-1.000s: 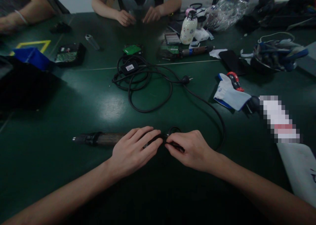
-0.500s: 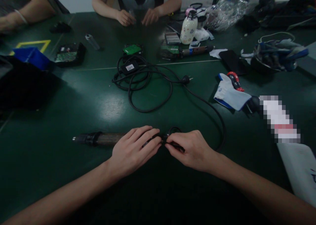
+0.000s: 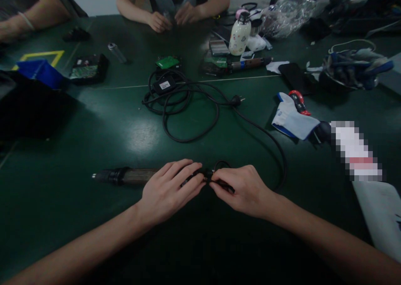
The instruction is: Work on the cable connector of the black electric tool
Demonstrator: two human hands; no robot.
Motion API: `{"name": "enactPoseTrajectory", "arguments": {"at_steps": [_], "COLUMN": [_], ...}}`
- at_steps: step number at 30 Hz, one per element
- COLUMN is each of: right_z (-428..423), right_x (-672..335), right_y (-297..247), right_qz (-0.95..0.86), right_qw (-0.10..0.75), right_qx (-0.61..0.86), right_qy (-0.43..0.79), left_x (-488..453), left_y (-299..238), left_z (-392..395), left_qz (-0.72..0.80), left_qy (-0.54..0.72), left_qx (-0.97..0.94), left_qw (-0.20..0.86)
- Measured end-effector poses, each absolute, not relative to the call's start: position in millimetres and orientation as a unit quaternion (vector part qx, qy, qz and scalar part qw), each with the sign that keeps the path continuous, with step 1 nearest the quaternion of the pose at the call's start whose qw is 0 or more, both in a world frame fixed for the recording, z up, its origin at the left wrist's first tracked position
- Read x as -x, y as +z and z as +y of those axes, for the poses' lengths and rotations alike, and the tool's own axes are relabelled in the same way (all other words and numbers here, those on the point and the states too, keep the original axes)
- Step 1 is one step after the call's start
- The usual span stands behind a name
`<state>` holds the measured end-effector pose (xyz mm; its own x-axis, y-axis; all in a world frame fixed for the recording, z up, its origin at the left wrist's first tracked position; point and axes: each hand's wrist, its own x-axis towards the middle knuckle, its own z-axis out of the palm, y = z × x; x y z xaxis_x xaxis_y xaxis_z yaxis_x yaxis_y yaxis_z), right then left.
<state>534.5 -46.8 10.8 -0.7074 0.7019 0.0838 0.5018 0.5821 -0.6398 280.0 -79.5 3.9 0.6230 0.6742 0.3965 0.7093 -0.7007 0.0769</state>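
Note:
An electric screwdriver [image 3: 138, 176] lies across the near part of the green table, its metal tip pointing left. My left hand [image 3: 172, 189] is wrapped over its right half, covering most of that end. At the rear of the tool, my right hand [image 3: 239, 189] pinches a black cable end, thumb against fingertips. The exact join between cable and tool is mostly hidden by my fingers. From there a black power cord [image 3: 283, 164] loops behind my right hand and runs up to a coil with an adapter box [image 3: 164, 85] and a plug [image 3: 236, 100].
Behind the coil lie circuit boards [image 3: 167, 62] and a second screwdriver [image 3: 250, 64]. A cream bottle [image 3: 239, 34] stands farther back. On the right are a glove [image 3: 294, 120], a phone [image 3: 296, 78] and a bowl of gloves [image 3: 351, 70]. Across the table sits another person [image 3: 188, 13].
My hands and the screwdriver hold nearly the same place. Across the table, the other person's hands have come closer together.

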Motion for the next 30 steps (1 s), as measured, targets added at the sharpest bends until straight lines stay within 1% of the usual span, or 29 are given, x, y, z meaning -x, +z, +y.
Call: {"name": "enactPoseTrajectory", "arguments": {"at_steps": [30], "right_z": [-47.0], "right_x": [-534.3], "right_y": [11.2], "right_qz": [-0.875], "right_qw": [0.163], "right_qx": [0.344], "right_qy": [0.298], "left_x": [-278.4], "left_y": [3.8], "left_z": [-79.9], "left_qz": [-0.38], "left_qy": [-0.191], "left_qx": [0.904], "left_qw": [0.04]}}
